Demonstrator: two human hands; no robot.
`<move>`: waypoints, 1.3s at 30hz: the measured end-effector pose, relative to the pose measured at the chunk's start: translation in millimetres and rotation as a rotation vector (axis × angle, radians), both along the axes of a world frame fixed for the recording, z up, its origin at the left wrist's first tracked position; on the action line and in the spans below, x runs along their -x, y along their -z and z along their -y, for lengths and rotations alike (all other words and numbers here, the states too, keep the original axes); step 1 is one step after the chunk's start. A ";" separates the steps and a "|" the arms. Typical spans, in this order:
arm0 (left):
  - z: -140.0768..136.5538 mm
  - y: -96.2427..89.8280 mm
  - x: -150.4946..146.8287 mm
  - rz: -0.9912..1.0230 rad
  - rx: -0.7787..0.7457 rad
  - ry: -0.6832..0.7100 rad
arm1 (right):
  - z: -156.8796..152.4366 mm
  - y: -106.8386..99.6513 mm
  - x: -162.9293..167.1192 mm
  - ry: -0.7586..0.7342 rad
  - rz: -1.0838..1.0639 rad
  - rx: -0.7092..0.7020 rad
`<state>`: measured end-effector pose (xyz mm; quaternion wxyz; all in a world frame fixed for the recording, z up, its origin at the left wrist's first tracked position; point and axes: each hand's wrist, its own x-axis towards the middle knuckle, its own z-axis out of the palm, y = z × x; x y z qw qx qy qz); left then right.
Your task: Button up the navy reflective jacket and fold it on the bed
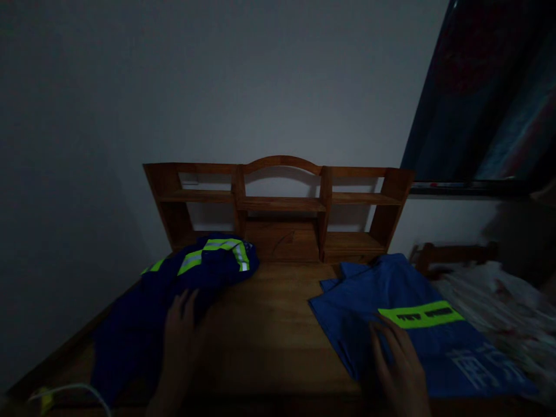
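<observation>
On the left of the wooden desk (278, 324) lies a crumpled dark blue work garment (143, 313) with yellow-green and silver reflective bands. My left hand (180, 324) is at its right edge, fingers apart and holding nothing; whether it touches the cloth I cannot tell. To the right, a lighter blue garment (365, 295) lies spread fairly flat, with a yellow-green strip and pale printed characters. Over its lower left part is my right hand (399, 362), fingers extended and apart, nothing gripped. The room is dim and both hands are slightly blurred.
A wooden shelf unit (282, 204) stands along the back of the desk against the wall. Right of the desk are a wooden chair back (460, 253) and pale crumpled fabric (499, 307). A white cord (78, 386) curves at the lower left. A dark window (486, 98) is upper right.
</observation>
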<state>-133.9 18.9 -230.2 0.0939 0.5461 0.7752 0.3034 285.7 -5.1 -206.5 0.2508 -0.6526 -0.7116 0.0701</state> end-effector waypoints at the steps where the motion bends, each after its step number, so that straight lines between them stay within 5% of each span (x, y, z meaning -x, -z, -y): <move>1: -3.9 1.5 30.9 -0.035 0.002 -0.056 | -2.2 3.1 16.5 -0.025 -0.036 0.009; 4: -6.6 15.8 101.1 -0.139 0.062 -0.143 | -9.9 17.7 56.4 -0.062 -0.161 0.071; 7: -15.0 33.3 132.7 -0.161 0.146 -0.124 | -17.5 34.3 81.5 -0.013 -0.309 0.170; 10: -50.2 40.7 132.0 -0.062 0.140 -0.087 | -22.8 43.0 92.8 0.107 -0.519 0.364; 13: -102.2 42.4 113.0 0.305 0.296 -0.071 | -24.6 43.2 92.8 0.180 -0.759 0.534; 16: -140.0 50.0 91.4 0.534 0.462 -0.150 | -24.0 43.6 87.7 0.211 -0.857 0.537; 19: -148.8 61.7 80.5 0.496 0.456 -0.203 | -23.7 46.8 84.9 0.175 -0.859 0.550; 25: -133.5 59.2 88.9 0.483 0.406 -0.190 | -25.7 42.8 89.7 0.148 -0.847 0.568; 31: -102.3 -4.2 44.6 0.510 0.146 -0.016 | -24.3 39.0 91.3 0.167 -0.860 0.595; 34: -57.7 -33.7 -5.8 0.428 -0.032 0.204 | -23.3 43.0 90.3 0.200 -0.864 0.548; 39: 33.4 -44.4 -76.9 0.445 0.330 0.811 | -20.0 28.1 100.9 0.317 -0.881 0.517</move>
